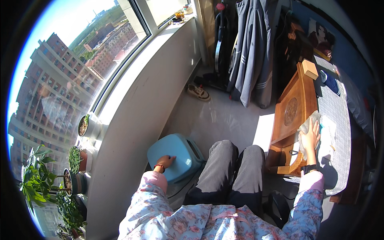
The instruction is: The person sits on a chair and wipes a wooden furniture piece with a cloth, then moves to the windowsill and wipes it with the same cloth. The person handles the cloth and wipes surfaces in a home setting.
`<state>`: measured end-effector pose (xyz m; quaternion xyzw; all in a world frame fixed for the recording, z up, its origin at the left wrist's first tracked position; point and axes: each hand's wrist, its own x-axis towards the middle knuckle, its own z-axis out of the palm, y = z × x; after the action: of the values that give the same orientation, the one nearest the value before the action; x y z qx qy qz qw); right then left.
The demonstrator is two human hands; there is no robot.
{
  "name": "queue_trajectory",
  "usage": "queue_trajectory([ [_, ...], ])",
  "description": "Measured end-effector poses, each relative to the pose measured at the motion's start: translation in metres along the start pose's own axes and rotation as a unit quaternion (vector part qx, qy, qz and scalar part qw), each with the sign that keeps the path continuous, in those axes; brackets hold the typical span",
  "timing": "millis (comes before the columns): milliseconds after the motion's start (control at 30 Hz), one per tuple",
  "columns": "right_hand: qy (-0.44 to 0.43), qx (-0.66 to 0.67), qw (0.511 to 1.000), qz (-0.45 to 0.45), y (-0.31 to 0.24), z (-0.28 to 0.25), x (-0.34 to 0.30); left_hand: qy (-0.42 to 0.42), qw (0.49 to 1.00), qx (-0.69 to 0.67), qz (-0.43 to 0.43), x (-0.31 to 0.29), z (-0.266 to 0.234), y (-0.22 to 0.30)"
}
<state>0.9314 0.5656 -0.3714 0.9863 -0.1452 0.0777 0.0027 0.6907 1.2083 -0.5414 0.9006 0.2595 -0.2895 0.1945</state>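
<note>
My right hand (pixel 309 141) presses a crumpled grey cloth (pixel 314 119) against the top edge of a carved wooden headboard or footboard (pixel 288 116), its fingers stretched along the fabric. A round carved medallion marks the panel. My left hand (pixel 166 161), with a red bracelet at the wrist, rests on top of a light blue plastic stool-like box (pixel 184 154) and holds nothing. A dark band sits on my right wrist.
Beside the wood lies a pale patterned bed cover (pixel 340 132) with a small wooden box (pixel 309 69) and a dark blue slipper-like item (pixel 330 83) near it. Potted plants (pixel 76 160) line the windowsill at left. A shoe (pixel 198 92) lies below hanging clothes (pixel 252 52).
</note>
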Motion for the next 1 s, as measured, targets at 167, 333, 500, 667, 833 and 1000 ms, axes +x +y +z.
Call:
queue_trajectory([
  [167,0.014,0.006,1.0,-0.011,0.005,0.004,0.001,0.02,0.999,-0.018,-0.022,-0.014,0.004,-0.006],
  [333,0.014,0.003,1.0,-0.028,0.012,0.011,0.006,0.044,0.996,-0.044,-0.068,-0.041,0.025,-0.037],
  [500,0.033,0.002,0.998,-0.049,0.022,0.02,0.011,0.06,0.992,-0.039,-0.105,-0.08,0.052,-0.094],
  [667,0.049,-0.003,0.997,-0.057,0.03,0.029,0.018,0.07,0.97,-0.093,-0.211,-0.129,0.081,-0.153],
  [833,0.039,0.005,0.998,-0.051,0.036,0.038,0.027,0.118,0.961,-0.143,-0.207,-0.165,0.117,-0.206],
  [1000,0.046,-0.04,0.997,-0.043,0.04,0.042,0.031,0.058,0.963,-0.117,-0.237,-0.178,0.16,-0.236],
])
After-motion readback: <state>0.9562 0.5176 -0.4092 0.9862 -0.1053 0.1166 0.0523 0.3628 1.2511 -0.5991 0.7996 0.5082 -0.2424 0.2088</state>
